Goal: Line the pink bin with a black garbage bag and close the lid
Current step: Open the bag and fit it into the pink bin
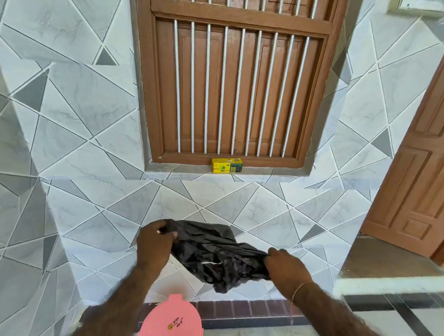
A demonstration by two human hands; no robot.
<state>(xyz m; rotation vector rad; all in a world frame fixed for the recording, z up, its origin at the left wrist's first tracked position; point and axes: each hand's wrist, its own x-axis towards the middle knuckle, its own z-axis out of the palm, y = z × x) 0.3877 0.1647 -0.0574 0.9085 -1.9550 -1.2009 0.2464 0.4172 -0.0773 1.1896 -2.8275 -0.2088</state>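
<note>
Both hands, left hand [154,237] and right hand [283,269], pinch a crumpled, glossy black plastic garbage bag [218,258] in closed fingers, stretched between them. Near and below stands the smooth round pink plastic bin [171,325], lid shut.

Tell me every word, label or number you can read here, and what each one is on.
"bin": on the yellow box on the window ledge; the rest of its print is too small to read.
Handwritten dark marks, with a small yellow and red sticker: on the pink bin lid; too blurred to read.
Black garbage bag: no text visible.
</note>
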